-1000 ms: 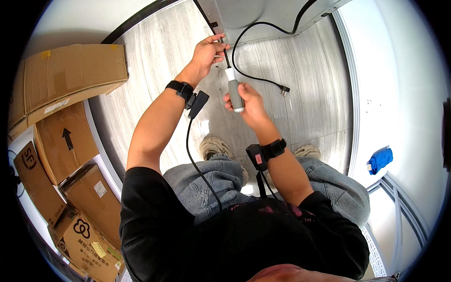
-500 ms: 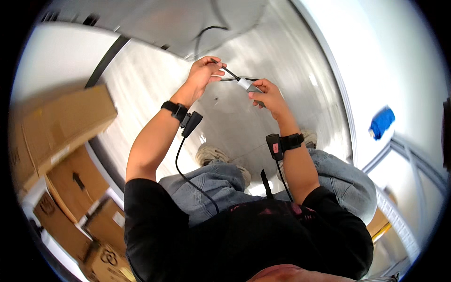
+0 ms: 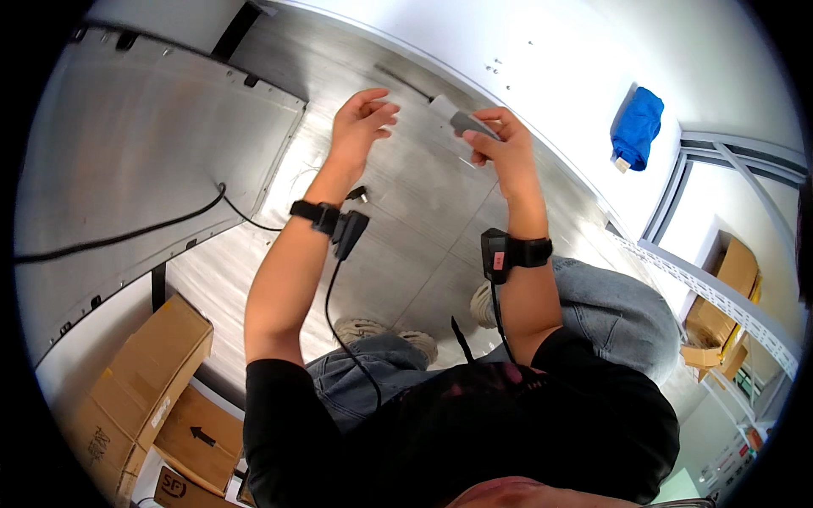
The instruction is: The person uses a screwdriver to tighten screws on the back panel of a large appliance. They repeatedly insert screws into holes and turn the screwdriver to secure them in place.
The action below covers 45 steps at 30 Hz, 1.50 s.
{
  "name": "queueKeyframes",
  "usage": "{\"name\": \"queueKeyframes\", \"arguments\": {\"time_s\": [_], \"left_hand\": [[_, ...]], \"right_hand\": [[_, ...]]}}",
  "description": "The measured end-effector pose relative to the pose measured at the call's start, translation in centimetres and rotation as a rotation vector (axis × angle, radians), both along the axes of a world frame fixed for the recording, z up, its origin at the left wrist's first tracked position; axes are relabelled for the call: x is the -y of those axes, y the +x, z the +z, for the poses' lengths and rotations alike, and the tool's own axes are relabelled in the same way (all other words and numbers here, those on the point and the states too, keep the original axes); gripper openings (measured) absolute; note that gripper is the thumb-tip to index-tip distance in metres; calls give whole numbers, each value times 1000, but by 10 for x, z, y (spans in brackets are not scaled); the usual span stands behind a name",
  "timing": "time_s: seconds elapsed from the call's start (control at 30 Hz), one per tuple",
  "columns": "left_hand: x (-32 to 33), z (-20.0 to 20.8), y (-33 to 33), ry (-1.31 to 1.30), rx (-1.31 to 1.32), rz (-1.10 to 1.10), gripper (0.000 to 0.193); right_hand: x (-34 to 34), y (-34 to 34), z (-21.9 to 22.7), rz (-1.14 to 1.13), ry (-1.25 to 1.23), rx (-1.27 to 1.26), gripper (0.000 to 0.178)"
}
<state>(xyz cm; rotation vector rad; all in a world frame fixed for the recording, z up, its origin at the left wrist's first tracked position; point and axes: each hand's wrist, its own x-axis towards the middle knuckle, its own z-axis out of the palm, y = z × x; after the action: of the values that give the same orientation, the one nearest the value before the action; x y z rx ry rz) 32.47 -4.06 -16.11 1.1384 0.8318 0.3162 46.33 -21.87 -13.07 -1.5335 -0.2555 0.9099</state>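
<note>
One screwdriver (image 3: 446, 110), held in the right hand (image 3: 508, 151), its fingers curled around the handle; grey grip, white collar, one slim dark shaft, blurred, slanting forward and leftward beyond the left hand (image 3: 354, 129). The left hand holds nothing, its fingers loosely bent and spread, apart from the shaft. Two wrist straps, one behind each hand. One black cable (image 3: 127, 230) and one metal cabinet (image 3: 169, 127), left of the left hand. One blue bundle (image 3: 638, 129), right of the right hand.
</note>
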Motion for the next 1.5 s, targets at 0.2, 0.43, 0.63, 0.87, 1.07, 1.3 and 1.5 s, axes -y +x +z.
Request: {"name": "queueKeyframes", "arguments": {"time_s": [0.2, 0.43, 0.63, 0.87, 1.07, 1.3, 1.5], "left_hand": [[28, -33, 121, 689, -172, -183, 25], [43, -60, 174, 1032, -241, -184, 16], [41, -69, 174, 1046, -236, -146, 8], [10, -37, 98, -250, 76, 267, 17], [-31, -37, -20, -631, 452, 521, 11], [-45, -39, -98, -572, 465, 599, 11], [-51, -46, -122, -541, 441, 615, 11]], "right_hand": [[22, 54, 0, -312, -24, 24, 24], [47, 82, -25, -411, -23, 21, 24], [45, 80, -18, -436, 25, 26, 23], [23, 51, -13, -259, 71, -18, 22], [-12, -5, -15, 39, 69, -36, 22], [-47, -58, -10, 231, 47, 80, 23], [-62, -88, -8, 254, -2, 102, 24]]}}
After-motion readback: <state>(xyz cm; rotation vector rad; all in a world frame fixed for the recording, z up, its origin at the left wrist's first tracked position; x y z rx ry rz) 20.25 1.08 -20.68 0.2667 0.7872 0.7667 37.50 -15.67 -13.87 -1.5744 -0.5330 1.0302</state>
